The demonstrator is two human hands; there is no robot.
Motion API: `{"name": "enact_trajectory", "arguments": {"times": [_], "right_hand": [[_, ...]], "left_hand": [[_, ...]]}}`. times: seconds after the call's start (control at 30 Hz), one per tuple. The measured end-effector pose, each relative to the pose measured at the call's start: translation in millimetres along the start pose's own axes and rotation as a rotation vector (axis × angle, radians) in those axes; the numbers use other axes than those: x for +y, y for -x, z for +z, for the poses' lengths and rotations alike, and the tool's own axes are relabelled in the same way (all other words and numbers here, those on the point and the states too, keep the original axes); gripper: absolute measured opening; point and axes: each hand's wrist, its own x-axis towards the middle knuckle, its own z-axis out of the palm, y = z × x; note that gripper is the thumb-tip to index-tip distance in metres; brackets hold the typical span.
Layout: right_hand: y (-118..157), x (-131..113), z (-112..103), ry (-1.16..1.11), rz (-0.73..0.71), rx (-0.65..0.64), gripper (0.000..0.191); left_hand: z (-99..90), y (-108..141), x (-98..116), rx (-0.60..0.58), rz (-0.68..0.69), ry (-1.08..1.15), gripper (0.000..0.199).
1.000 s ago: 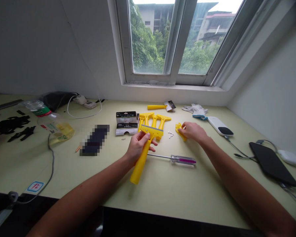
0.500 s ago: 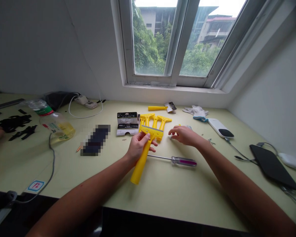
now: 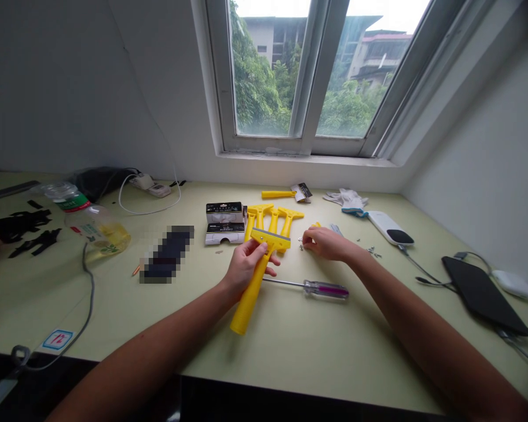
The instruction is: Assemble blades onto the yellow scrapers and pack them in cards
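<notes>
My left hand is closed around the neck of a yellow scraper, its metal blade end pointing up and away and its handle towards me. At the tabletop, right of the scraper head, my right hand has its fingers drawn together beside small metal screws. Whatever lies between those fingertips is hidden. A screwdriver with a clear and purple handle lies below the hands, its shaft passing behind the held scraper. Several more yellow scrapers lie behind the left hand.
Two small black-and-white boxes stand left of the scrapers. A bottle with yellow liquid is on the left. White gloves, a white device, loose screws and a black phone-like slab with cables occupy the right.
The fingers of my right hand have come closer together over the small screws. My left hand keeps its hold on the scraper. The view has shifted slightly.
</notes>
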Motion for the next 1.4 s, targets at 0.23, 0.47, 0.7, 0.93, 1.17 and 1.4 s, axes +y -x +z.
{"name": "enact_trajectory", "arguments": {"times": [0.23,0.47,0.7,0.93,1.17,1.4], "right_hand": [[8.0,-16.1,-24.5,-0.110,-0.006,0.114,0.018],[18.3,-62.7,-43.2,-0.347,-0.203,0.281,0.019],[21.7,-79.0,-34.9,-0.207,-0.287,0.306,0.014],[23.3,-75.6,-42.5,-0.319,-0.244,0.314,0.013],[25.7,-71.4,-52.2,-0.607,-0.191,0.337,0.018],[33.5,-92.0,-53.0,-0.565,-0.202,0.368,0.012]], "left_hand": [[0.0,1.5,-0.6,-0.045,0.012,0.010,0.033],[2.9,3.7,0.3,-0.088,0.011,0.055,0.035],[4.5,5.2,1.6,-0.109,0.011,0.030,0.034],[6.4,8.6,8.5,-0.134,-0.086,0.244,0.026],[10.4,13.9,15.2,-0.053,-0.027,0.057,0.045],[7.2,11.4,10.9,-0.053,-0.028,-0.147,0.051]]}}
